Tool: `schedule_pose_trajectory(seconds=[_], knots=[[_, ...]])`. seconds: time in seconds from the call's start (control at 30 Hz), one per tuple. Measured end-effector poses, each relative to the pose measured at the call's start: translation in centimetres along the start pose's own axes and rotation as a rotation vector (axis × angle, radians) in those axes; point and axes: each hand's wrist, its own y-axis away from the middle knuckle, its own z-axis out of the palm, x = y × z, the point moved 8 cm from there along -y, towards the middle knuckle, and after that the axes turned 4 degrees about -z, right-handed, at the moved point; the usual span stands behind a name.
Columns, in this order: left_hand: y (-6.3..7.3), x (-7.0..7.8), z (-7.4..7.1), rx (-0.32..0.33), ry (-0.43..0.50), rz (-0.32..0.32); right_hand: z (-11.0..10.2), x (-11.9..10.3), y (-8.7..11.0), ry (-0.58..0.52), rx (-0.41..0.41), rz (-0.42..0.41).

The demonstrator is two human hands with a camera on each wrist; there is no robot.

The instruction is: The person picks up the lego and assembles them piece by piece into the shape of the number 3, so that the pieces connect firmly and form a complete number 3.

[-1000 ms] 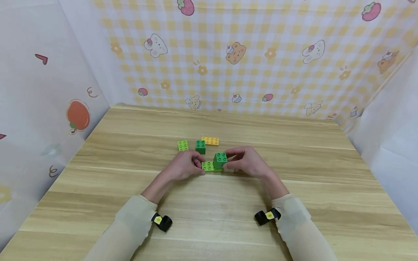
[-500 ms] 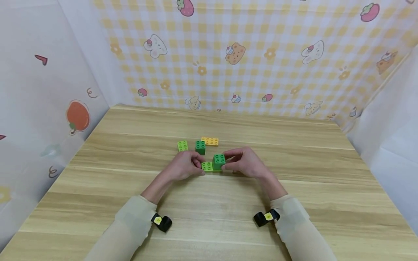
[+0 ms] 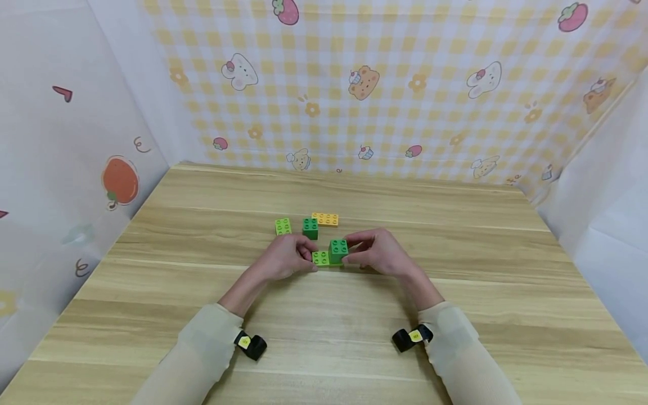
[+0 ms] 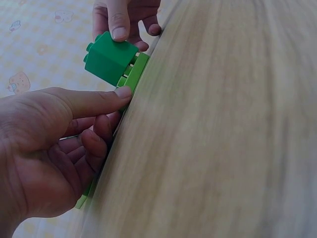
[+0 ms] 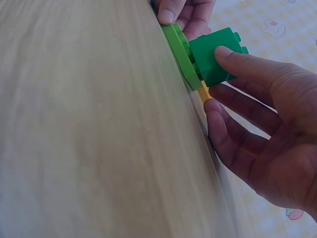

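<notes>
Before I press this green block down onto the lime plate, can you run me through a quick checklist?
1. Left grip steadying the lime plate: ok, pinching its left end.
2. Right grip holding the green block: ok, thumb pressed against the block's face.
3. Green block fully seated: not ok, the left wrist view shows it tilted, with a gap above the lime plate.
4. Block's underside lined up with the plate: cannot tell, the underside is hidden.
5. Dark green block out of the way: ok, standing apart behind the plate.
</notes>
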Motion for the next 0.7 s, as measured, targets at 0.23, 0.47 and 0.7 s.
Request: schedule_pose_trajectory(seconds=[0.23,0.47,0.7], knots=[[0.04,0.02,0.03,0.0,-0.008,0.002,0.11,-0.32,0.1,0.01,0.008,-0.005],[0.07,0.01,0.04,0.004,-0.014,0.001,0.24,-0.4,0.1,0.021,0.013,-0.003],[0.12,0.18,0.0,0.012,-0.025,0.001,0.14,-0.62,0.05,0.067,0.021,-0.029]])
